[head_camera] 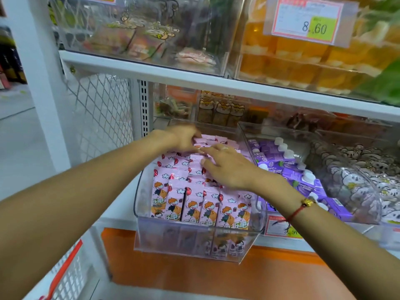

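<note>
Front & centre on the lower shelf [270,263]: clear plastic bin [138,204], crammed w/ pink snack packs [207,208], upright in rows, front row pressed against the bin's front wall. Over the mid rows, right hand [227,169]: fingers spread & fairly straight, laid on the pack tops, gripping nothing; ring [225,148] on one finger, red cord bracelet [296,213] at the wrist. Further back, left hand [184,137], blurred: fingertips bent down onto the back-row packs, pinch or mere touch, can't tell. Just beside, to the right, 2nd clear bin [244,131] w/ purple cartons [303,185], white caps showing, in a slanted stack. Next over, 3rd bin [376,204], full of small white-wrapped sweets [350,169] w/ cartoon print. At the rear, brown packs [223,111] w/ cartoon animal faces. On the upper shelf [151,70], clear bins too: left one w/ loose cartoon-print packets [140,37], right one stacked w/ orange jelly cups [292,68], price tag [307,20] reading 8.60 on its front. Bottom left: white mesh basket [71,278] w/ red handle [65,265].
</note>
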A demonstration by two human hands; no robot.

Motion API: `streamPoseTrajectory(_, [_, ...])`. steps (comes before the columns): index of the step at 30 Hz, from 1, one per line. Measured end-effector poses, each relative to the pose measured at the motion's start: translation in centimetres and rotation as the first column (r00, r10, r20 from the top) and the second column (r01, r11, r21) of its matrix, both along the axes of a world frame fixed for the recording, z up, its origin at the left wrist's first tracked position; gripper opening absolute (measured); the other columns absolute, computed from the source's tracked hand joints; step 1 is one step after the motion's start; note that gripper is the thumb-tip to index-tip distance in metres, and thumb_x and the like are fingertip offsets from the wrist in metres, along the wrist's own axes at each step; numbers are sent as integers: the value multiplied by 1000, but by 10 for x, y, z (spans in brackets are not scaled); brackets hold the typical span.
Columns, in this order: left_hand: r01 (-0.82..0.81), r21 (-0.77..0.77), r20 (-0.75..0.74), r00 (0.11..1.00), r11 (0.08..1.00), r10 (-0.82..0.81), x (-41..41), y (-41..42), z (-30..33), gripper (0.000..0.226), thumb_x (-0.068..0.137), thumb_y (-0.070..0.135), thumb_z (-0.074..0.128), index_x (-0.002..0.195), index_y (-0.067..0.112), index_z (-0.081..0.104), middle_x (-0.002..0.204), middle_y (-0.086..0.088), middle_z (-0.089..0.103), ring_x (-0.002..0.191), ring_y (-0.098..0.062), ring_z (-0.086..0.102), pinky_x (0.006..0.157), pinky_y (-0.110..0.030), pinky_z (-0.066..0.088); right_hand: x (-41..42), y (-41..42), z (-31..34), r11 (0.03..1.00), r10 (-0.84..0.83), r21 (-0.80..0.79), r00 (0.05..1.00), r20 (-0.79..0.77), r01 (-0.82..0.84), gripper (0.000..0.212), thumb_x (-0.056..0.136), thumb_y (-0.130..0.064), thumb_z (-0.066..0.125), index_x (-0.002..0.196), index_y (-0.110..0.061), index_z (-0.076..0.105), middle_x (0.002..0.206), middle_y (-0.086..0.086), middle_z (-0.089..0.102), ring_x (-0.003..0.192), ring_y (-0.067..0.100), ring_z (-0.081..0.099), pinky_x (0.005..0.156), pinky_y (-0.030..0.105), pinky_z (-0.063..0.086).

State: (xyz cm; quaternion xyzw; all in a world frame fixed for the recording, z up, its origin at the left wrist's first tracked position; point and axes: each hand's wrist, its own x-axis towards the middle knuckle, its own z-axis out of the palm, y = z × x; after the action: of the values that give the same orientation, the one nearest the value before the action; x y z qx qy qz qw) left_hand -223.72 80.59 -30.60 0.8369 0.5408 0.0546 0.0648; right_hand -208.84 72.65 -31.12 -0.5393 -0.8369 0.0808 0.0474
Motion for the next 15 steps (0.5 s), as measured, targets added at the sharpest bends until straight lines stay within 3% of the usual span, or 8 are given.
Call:
streamPoseTrajectory(3, [29, -92, -13, 999, 995, -30, -6, -1, 1, 45, 99, 34, 48, 139, 14, 48, 138, -5, 54, 121, -23, 52, 101, -34, 42, -4, -27, -1, 997, 46, 67, 999, -12, -46, 47, 101, -37, 33, 145, -21, 33, 146, 10, 35, 134, 28, 30, 109, 36, 28])
streamPoseTrajectory(6, [63, -83, -8, 998, 995, -64, -10, -5, 4, 40, 103, 30, 38, 138, 15, 48, 143, -4, 49, 127, -23, 48, 100, -29, 36, -6, -63, -12, 992, 84, 97, 996, -31, -81, 54, 98, -48, 33, 147, -25, 29, 155, 4, 26, 140, 20, 23, 113, 33, 18])
streamPoseTrajectory(11, [136, -22, 94, 987, 991, -133, -15, -11, 5, 33, 97, 27, 53, 127, 16, 61, 131, -2, 60, 110, -14, 55, 93, -28, 42, -4, -98, -29, 973, 106, 206, 994, -8, -102, 65, 93, -56, 18, 145, -22, 36, 152, 3, 34, 136, 18, 30, 113, 31, 18])
streamPoseTrajectory(15, [155, 23, 76, 985, 988, -156, -13, -13, 4, 27, 93, 34, 59, 112, 19, 71, 121, 4, 66, 99, -9, 56, 84, -29, 46, -4, -99, -35, 967, 86, 239, 995, 44, -94, 64, 94, -52, 10, 146, -23, 34, 151, 1, 35, 134, 18, 33, 115, 34, 17])
